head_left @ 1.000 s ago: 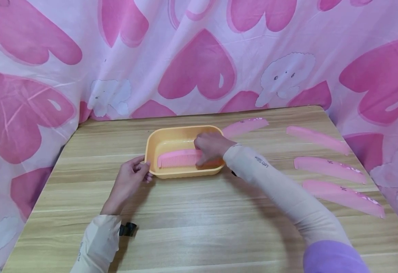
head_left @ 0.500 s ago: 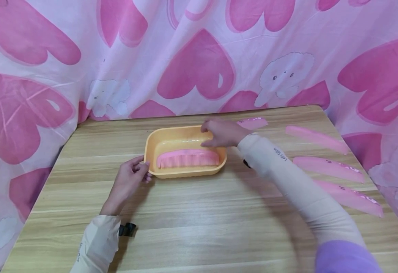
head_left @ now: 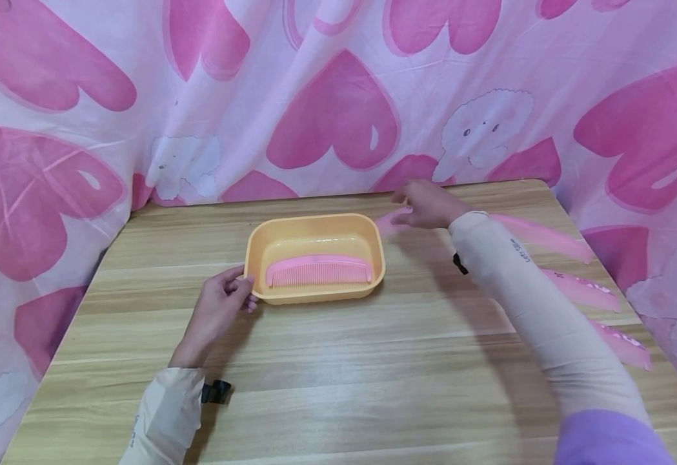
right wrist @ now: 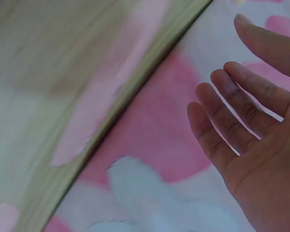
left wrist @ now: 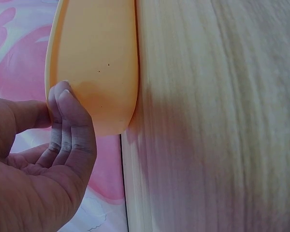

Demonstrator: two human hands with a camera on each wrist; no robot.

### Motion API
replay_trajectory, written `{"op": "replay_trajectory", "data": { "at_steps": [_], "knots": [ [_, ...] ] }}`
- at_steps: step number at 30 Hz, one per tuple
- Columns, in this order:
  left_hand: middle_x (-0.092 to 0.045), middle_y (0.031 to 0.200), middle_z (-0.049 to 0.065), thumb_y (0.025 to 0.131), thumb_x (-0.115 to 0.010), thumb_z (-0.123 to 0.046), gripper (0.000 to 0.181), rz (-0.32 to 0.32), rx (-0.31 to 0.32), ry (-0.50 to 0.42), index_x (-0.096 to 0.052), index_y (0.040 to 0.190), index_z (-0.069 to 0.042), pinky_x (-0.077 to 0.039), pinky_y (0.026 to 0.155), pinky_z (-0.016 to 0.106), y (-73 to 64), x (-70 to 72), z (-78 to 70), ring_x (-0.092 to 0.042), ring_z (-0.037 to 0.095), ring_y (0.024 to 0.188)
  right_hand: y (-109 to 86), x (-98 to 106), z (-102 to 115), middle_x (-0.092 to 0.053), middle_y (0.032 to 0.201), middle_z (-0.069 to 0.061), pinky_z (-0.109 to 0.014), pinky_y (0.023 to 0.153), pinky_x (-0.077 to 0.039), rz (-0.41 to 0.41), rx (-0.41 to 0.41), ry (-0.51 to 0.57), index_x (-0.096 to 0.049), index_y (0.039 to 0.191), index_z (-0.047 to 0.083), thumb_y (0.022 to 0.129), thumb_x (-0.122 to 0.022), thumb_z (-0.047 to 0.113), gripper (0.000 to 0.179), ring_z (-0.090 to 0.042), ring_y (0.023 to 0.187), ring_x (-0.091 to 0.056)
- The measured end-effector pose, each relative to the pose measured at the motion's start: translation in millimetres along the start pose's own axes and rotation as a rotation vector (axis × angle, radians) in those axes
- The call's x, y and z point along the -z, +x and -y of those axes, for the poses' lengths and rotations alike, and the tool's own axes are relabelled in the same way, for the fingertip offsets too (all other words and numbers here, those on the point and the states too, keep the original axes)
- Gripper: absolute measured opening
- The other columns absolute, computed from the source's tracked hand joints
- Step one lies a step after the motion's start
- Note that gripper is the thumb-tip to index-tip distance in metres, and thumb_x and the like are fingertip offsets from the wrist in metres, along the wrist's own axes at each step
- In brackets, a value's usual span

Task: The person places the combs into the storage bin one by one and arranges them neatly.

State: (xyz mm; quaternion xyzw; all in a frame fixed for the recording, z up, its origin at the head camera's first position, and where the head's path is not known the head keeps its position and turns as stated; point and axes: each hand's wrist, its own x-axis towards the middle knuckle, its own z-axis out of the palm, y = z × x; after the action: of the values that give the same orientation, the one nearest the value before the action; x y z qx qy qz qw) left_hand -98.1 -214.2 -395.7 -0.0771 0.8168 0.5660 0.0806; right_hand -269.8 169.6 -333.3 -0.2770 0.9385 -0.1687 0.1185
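Observation:
A yellow plastic basin (head_left: pixel 315 299) stands on the table, and a pink comb (head_left: pixel 318 261) lies inside it with its teeth toward the near wall. My left hand (head_left: pixel 217 309) pinches the basin's left rim between thumb and fingers, as the left wrist view also shows around the basin (left wrist: pixel 99 53). Over another pink comb (head_left: pixel 386 222) at the back of the table hovers my right hand (head_left: pixel 431 204), partly hiding it. In the right wrist view that hand (right wrist: pixel 261 116) has its fingers spread and relaxed, holding nothing, apart from the comb (right wrist: pixel 106 92).
Along the right side lie further pink combs: one at the back (head_left: pixel 547 234), a middle one (head_left: pixel 588 292) and a near one (head_left: pixel 625 349), partly behind the right sleeve (head_left: pixel 524 297). A pink heart-patterned curtain (head_left: pixel 338 97) hangs behind the wooden table (head_left: pixel 326 387).
My right hand has let go of the comb in the basin, risen out and moved right and back over the rear comb. My left hand stays on the rim.

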Motion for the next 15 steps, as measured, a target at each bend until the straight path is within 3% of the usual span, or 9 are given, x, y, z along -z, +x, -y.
{"op": "replay_trajectory", "data": {
  "at_steps": [7,15],
  "knots": [
    [-0.068,0.093,0.018,0.107,-0.051,-0.014,0.048,-0.006,-0.005,0.019,-0.042,0.149,0.006,-0.062,0.070,0.026,-0.4,-0.3,-0.1,-0.066,0.016,0.075,-6.0,-6,-41,-0.062,0.126,-0.029,-0.055,0.103,-0.048,0.020,-0.086,0.026,-0.063,0.125,-0.012,0.088,-0.078,0.010,0.046,-0.043,0.120,-0.056],
    [-0.069,0.092,0.018,0.106,-0.052,-0.013,0.049,-0.006,-0.013,0.013,-0.041,0.149,0.008,-0.062,0.068,0.026,-0.3,0.3,0.0,-0.066,0.015,0.074,-5.7,-14,-69,-0.056,0.134,-0.032,-0.057,0.110,-0.042,0.040,-0.181,0.044,-0.056,0.133,-0.014,0.087,-0.078,0.009,0.055,-0.044,0.127,-0.050]
  ]
}}
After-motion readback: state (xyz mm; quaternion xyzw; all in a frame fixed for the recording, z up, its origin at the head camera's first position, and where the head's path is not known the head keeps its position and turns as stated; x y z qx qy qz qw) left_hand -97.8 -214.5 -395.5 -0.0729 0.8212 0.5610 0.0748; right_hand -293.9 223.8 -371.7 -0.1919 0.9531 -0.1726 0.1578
